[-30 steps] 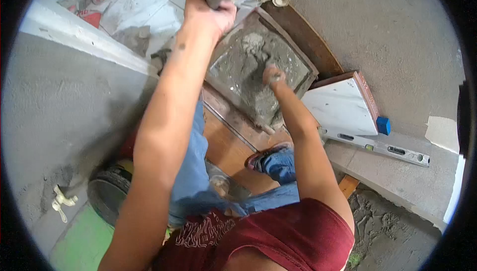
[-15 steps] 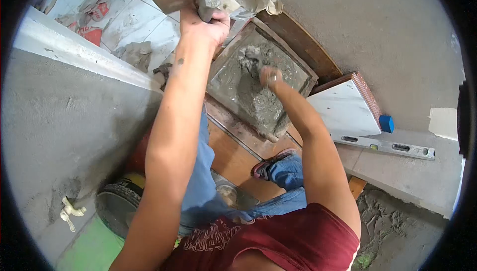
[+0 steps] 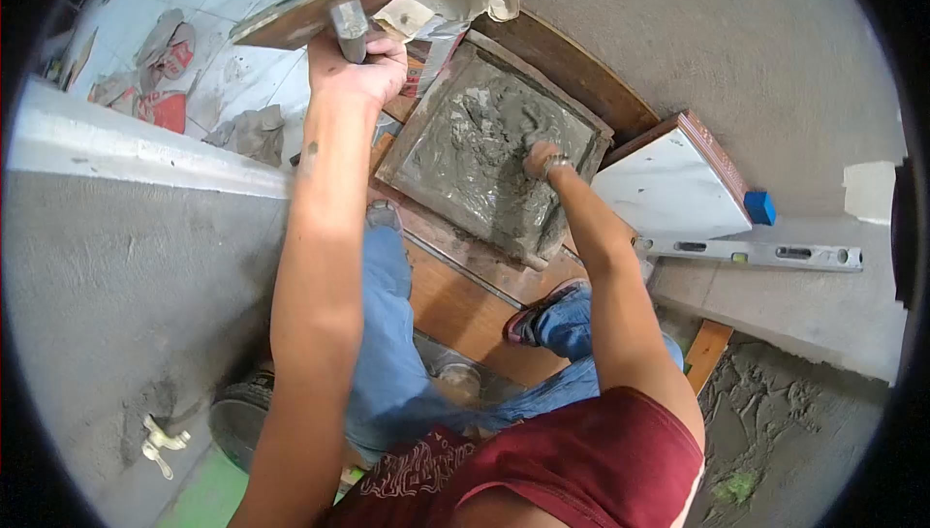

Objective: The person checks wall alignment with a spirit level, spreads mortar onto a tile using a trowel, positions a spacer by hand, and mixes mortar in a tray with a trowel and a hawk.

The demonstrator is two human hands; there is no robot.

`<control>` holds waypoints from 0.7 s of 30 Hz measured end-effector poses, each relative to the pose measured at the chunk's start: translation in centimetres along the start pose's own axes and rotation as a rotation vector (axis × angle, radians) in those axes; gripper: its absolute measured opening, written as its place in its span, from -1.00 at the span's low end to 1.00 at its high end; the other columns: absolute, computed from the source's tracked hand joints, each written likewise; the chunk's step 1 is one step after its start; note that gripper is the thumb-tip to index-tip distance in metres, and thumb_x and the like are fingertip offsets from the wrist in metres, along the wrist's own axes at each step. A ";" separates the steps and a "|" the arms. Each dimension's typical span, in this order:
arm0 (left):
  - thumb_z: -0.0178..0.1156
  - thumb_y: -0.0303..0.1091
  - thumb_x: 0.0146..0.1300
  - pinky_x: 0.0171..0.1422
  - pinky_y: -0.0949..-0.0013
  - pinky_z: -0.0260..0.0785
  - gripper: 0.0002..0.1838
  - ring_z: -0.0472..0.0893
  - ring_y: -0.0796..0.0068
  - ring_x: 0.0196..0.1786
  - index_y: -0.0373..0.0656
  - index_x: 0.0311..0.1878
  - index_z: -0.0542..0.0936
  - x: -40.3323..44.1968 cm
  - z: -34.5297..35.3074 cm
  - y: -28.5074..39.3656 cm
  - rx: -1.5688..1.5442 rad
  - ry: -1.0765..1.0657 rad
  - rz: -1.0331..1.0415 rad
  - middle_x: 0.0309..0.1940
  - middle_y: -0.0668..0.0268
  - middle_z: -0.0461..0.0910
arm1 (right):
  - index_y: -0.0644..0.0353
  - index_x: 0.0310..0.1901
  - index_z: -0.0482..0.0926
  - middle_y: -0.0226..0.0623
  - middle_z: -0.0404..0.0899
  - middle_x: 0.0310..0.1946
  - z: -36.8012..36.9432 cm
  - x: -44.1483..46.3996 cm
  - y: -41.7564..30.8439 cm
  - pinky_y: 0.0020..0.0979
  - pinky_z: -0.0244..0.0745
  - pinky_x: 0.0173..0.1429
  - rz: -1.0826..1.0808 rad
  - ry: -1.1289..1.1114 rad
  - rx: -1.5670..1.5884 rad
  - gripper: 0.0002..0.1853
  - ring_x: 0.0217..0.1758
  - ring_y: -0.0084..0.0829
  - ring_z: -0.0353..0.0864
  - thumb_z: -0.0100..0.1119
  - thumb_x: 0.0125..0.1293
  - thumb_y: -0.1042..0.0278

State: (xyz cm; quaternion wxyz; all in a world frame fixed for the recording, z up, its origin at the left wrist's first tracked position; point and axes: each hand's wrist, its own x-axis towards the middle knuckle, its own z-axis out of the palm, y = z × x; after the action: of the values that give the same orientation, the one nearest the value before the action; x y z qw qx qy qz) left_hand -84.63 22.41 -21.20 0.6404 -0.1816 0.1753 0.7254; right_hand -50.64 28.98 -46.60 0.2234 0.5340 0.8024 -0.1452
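Raised at the upper left, my left hand (image 3: 358, 73) is wrapped around the short grey handle of a hawk (image 3: 291, 29). The hawk's brown underside faces me and its far edge looks metallic. My right hand (image 3: 544, 160) is closed on what appears to be a trowel (image 3: 529, 131); mortar coats it and its blade is hard to make out. That tool is down in the wet grey mortar (image 3: 475, 155), toward the right side of the mixing tray (image 3: 402, 174). The tray is a shallow square with raised edges.
Stacked tiles (image 3: 668, 184) lean by the right wall near a blue block (image 3: 759, 207). A spirit level (image 3: 756, 254) lies on the ledge. A dark bucket (image 3: 242, 421) and a tap (image 3: 163, 443) are lower left. Torn bags (image 3: 167, 82) lie on the tiled floor.
The view has shifted slightly. My left hand and the hawk appear further left. My right hand has moved toward the tray's right side, and the mortar surface looks more spread out.
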 end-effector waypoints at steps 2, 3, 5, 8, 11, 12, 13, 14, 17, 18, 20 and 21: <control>0.07 -0.12 0.18 -0.56 0.51 0.09 -0.70 0.19 0.59 -0.61 -0.02 -0.58 0.32 0.6 -0.4 -0.1 -0.050 -0.006 -0.021 -0.67 0.51 0.18 | 0.46 -0.21 0.64 0.18 0.66 -0.25 0.1 -3.1 0.1 -0.12 0.56 0.04 -0.038 -0.041 0.039 -0.52 -0.10 -0.02 0.69 0.15 0.22 0.07; 0.06 -0.11 0.20 -0.56 0.51 0.10 -0.69 0.20 0.59 -0.61 -0.03 -0.58 0.31 0.3 0.1 -0.2 -0.040 0.022 -0.037 -0.67 0.51 0.17 | 0.48 -0.25 0.64 0.16 0.66 -0.33 -2.8 -5.7 0.4 -0.12 0.58 -0.01 -0.032 -0.118 0.087 -0.51 -0.18 -0.01 0.71 0.16 0.21 0.05; 0.05 -0.10 0.21 -0.56 0.52 0.10 -0.68 0.21 0.60 -0.59 -0.02 -0.57 0.32 2.0 -0.5 0.2 0.001 -0.025 -0.037 -0.67 0.51 0.18 | 0.51 -0.33 0.63 0.11 0.65 -0.47 -3.7 -7.5 2.5 -0.12 0.60 -0.10 -0.015 -0.139 0.159 -0.48 -0.33 -0.02 0.72 0.18 0.21 0.01; -0.01 -0.12 0.29 -0.54 0.52 0.10 -0.72 0.20 0.62 -0.61 0.01 -0.51 0.37 1.4 -0.2 -0.3 -0.054 0.014 -0.036 -0.66 0.53 0.19 | 0.51 -0.39 0.61 0.10 0.64 -0.51 -0.4 -6.7 5.3 -0.12 0.60 -0.15 0.075 -0.018 0.237 -0.46 -0.38 -0.02 0.71 0.18 0.22 -0.01; -0.03 -0.13 0.30 -0.53 0.52 0.10 -0.73 0.21 0.62 -0.61 0.00 -0.50 0.37 0.4 -0.1 -0.5 -0.045 0.004 -0.036 -0.66 0.54 0.19 | 0.47 -0.36 0.63 0.18 0.66 -0.37 4.7 -4.1 4.4 -0.10 0.58 -0.07 0.223 0.109 0.284 -0.48 -0.21 0.03 0.70 0.18 0.21 -0.02; 0.01 -0.12 0.27 -0.53 0.52 0.09 -0.72 0.22 0.62 -0.59 -0.01 -0.52 0.36 0.5 -0.3 -0.5 -0.048 0.007 -0.022 -0.66 0.54 0.19 | 0.43 -0.34 0.65 0.18 0.66 -0.31 8.0 -2.6 2.5 -0.09 0.57 -0.02 0.216 0.135 0.235 -0.48 -0.15 0.06 0.69 0.18 0.21 -0.04; 0.05 -0.10 0.23 -0.54 0.52 0.09 -0.70 0.23 0.62 -0.58 -0.02 -0.54 0.35 0.7 -0.3 -0.3 -0.047 0.012 -0.009 -0.66 0.54 0.19 | 0.39 -0.32 0.66 0.18 0.66 -0.25 10.4 -1.9 0.9 -0.09 0.55 0.03 0.210 0.159 0.190 -0.48 -0.08 0.08 0.67 0.17 0.21 -0.07; 0.05 -0.11 0.23 -0.54 0.52 0.09 -0.71 0.23 0.62 -0.58 -0.02 -0.53 0.35 0.8 -0.2 -0.1 -0.038 0.004 -0.002 -0.66 0.54 0.19 | 0.38 -0.30 0.66 0.17 0.66 -0.21 9.3 -3.2 0.5 -0.08 0.53 0.05 0.165 0.090 0.221 -0.47 -0.06 0.08 0.66 0.16 0.22 -0.09; 0.04 -0.13 0.24 -0.54 0.52 0.08 -0.72 0.22 0.61 -0.59 -0.02 -0.52 0.34 1.0 0.0 -0.1 -0.019 -0.004 0.010 -0.66 0.53 0.17 | 0.37 -0.23 0.66 0.16 0.64 -0.12 2.6 -9.2 -0.2 -0.08 0.50 0.11 0.143 -0.097 0.286 -0.43 -0.01 0.07 0.65 0.11 0.23 -0.14; 0.04 -0.13 0.25 -0.54 0.52 0.08 -0.72 0.22 0.61 -0.59 -0.02 -0.52 0.33 1.1 0.1 -0.1 -0.016 -0.001 0.026 -0.66 0.53 0.17 | 0.37 -0.19 0.65 0.17 0.63 -0.10 0.7 -10.7 0.1 -0.08 0.50 0.13 0.193 -0.140 0.293 -0.42 0.01 0.07 0.64 0.10 0.24 -0.15; 0.03 -0.14 0.26 -0.55 0.51 0.08 -0.72 0.20 0.61 -0.60 -0.02 -0.52 0.32 1.2 0.2 0.4 -0.010 0.008 0.005 -0.66 0.52 0.16 | 0.37 -0.11 0.63 0.16 0.64 -0.09 -0.6 -13.5 -0.1 -0.10 0.48 0.16 0.214 -0.042 0.262 -0.37 0.03 0.06 0.64 0.04 0.26 -0.19; 0.02 -0.14 0.26 -0.55 0.51 0.07 -0.71 0.20 0.61 -0.60 -0.02 -0.53 0.31 0.7 0.2 0.4 -0.015 -0.022 -0.020 -0.66 0.51 0.16 | 0.36 -0.11 0.63 0.15 0.64 -0.09 0.0 -13.7 -0.4 -0.11 0.48 0.17 0.301 -0.023 0.281 -0.38 0.03 0.05 0.64 0.04 0.26 -0.19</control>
State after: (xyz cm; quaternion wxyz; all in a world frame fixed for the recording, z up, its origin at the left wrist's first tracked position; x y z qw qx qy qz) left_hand -85.15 23.07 -21.31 0.6482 -0.1800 0.1610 0.7222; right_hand -46.53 18.01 -39.57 0.1750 0.6723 0.6825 -0.2269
